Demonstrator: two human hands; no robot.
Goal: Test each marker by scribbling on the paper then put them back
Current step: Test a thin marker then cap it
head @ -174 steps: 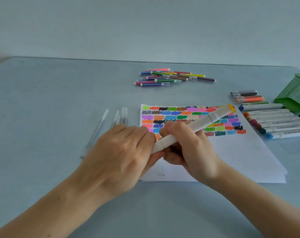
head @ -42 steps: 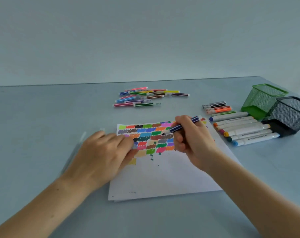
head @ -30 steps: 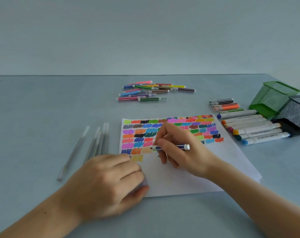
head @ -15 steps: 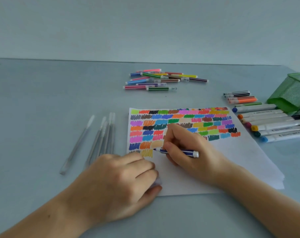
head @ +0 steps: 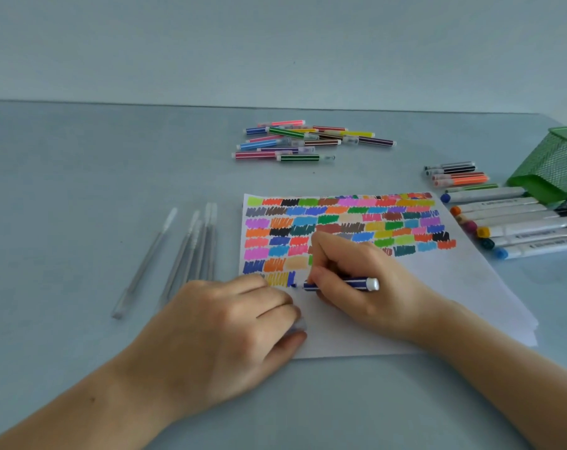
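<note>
A white paper lies in front of me, its upper half filled with rows of coloured scribble patches. My right hand grips a thin dark blue striped marker, tip down on the paper just right of a yellow patch, where a few fresh blue strokes show. My left hand rests on the paper's lower left corner with its fingers curled, pinching a small pale marker cap against the thumb.
A heap of thin striped markers lies beyond the paper. Thick white markers and a few thin ones lie at the right by a tipped green mesh basket. Several clear pens lie left of the paper.
The thick white marker is gone from my hands and a thin blue one is in my right. Its tip has come down at the lowest row and left blue strokes beside the yellow patch.
</note>
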